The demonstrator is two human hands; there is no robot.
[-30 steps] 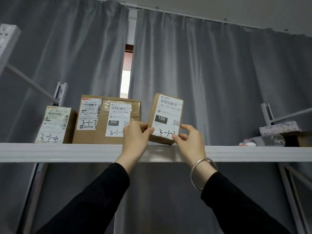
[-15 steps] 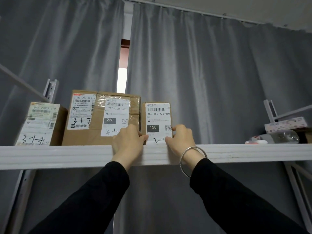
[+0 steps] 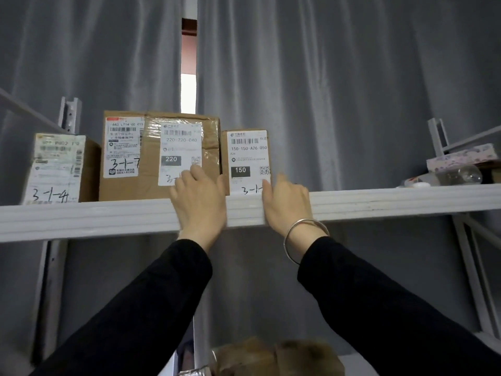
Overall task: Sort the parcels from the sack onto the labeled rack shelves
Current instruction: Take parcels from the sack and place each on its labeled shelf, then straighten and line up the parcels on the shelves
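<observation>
Tilted before, the parcel [image 3: 248, 161] now stands at the front edge of the shelf [image 3: 379, 202]. My right hand [image 3: 287, 204] touches it loosely with straight fingers. Whether my left hand [image 3: 200, 202] grips it, I cannot tell. Pulling away could drag it off.

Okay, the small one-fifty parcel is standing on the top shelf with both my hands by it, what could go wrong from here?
1. The 150 parcel stands tall and narrow, seemingly close to the shelf front. A drag from your left hand or right hand could tip it forward.
2. Your right hand hides the last digit of its handwritten code, so a wrong slot could go unnoticed.
</observation>
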